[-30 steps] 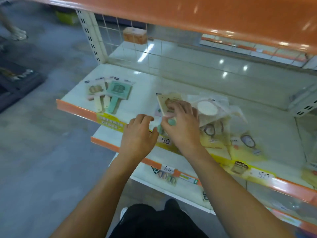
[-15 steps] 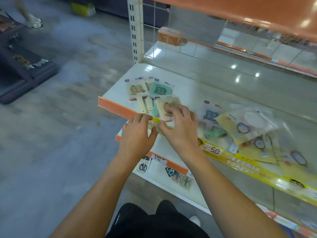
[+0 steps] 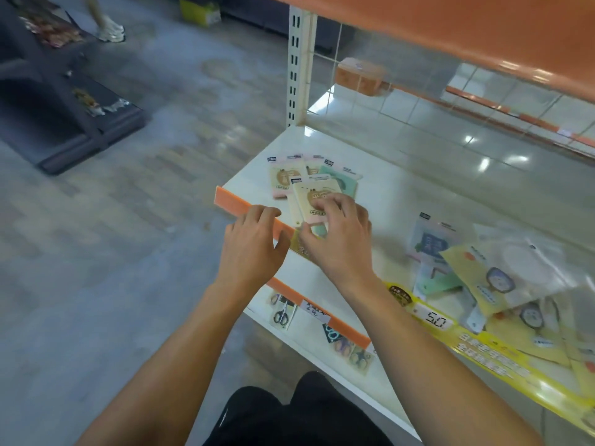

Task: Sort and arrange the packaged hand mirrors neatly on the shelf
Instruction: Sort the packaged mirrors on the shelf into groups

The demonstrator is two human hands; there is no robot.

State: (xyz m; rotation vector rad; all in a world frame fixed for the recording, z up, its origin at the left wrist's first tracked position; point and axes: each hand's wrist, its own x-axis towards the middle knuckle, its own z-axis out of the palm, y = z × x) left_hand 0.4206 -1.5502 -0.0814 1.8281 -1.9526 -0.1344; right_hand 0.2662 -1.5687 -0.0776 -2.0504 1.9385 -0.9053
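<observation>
On the white shelf (image 3: pixel 396 194) a small group of packaged hand mirrors (image 3: pixel 286 175) lies at the front left corner, pink, cream and green ones overlapping. My right hand (image 3: pixel 338 239) holds a cream packaged mirror (image 3: pixel 309 194) on top of that group, fingers curled over its lower part. My left hand (image 3: pixel 254 243) rests with curled fingers on the shelf's orange front edge (image 3: pixel 231 202), beside the right hand. A loose heap of other packaged mirrors (image 3: pixel 495 278), yellow, green and clear-bagged, lies to the right.
An orange shelf (image 3: pixel 467 30) hangs overhead. The lower shelf holds packaged scissors (image 3: pixel 283 312). A price tag reading 5.0 (image 3: pixel 434 320) sits on the yellow front strip. A dark display stand (image 3: pixel 64 101) and another person's foot (image 3: pixel 111 29) are on the floor at left.
My right hand carried the cream mirror from the right-hand heap leftward onto the group at the shelf corner. My left hand moved along with it on the front edge.
</observation>
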